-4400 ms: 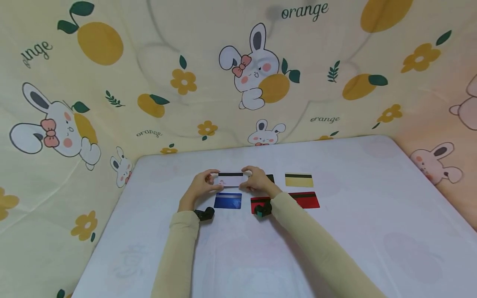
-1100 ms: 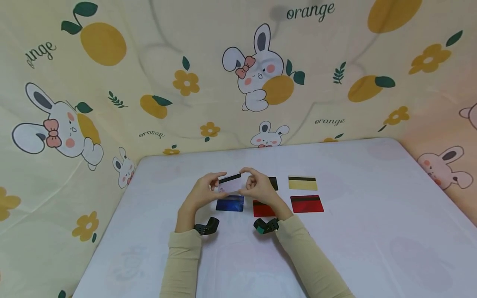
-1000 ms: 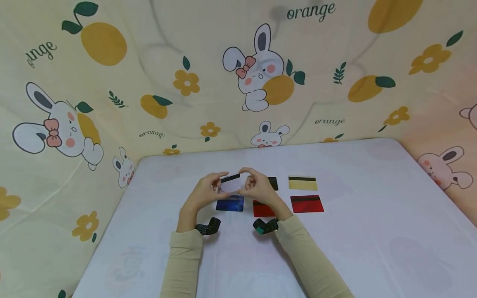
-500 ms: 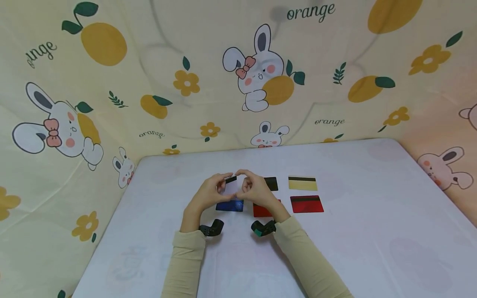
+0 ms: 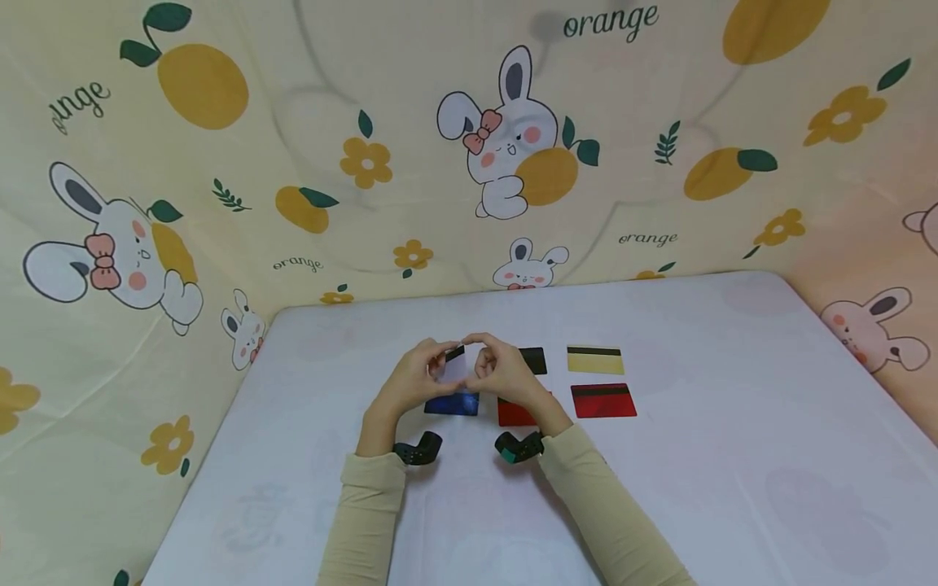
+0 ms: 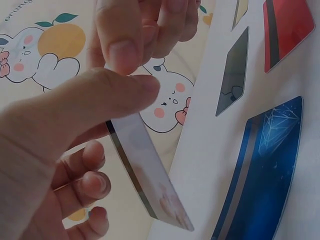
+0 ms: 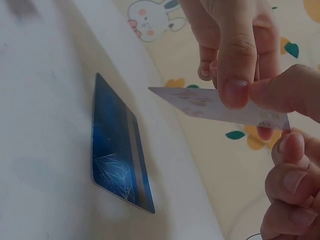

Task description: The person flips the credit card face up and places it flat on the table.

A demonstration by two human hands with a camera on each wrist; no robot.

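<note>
A white bank card (image 5: pixel 456 368) with a black magnetic stripe is held tilted above the table, between both hands. The left hand (image 5: pixel 410 376) pinches it, thumb on the near long edge and index finger on the far one. The right hand (image 5: pixel 510 376) pinches the card's other end, its thumb and index fingertips meeting those of the left. Much of the card is hidden by fingers in the head view; its pale face (image 6: pixel 150 162) shows in the left wrist view. Just below the hands lies a blue card (image 5: pixel 452 405), partly covered by the left thumb.
Right of the blue card lie a red card (image 5: pixel 516 413) and another red card (image 5: pixel 604 401). Behind them are a black card (image 5: pixel 535 360), partly hidden by the right hand, and a gold card (image 5: pixel 595 360). A patterned cloth wall (image 5: pixel 410 309) borders the white table (image 5: pixel 703 456).
Since the oldest frame, the white card has come up and tilted, having faced the camera near the table's far row. Both hands have drawn closer together. The last half second shows almost no movement.
</note>
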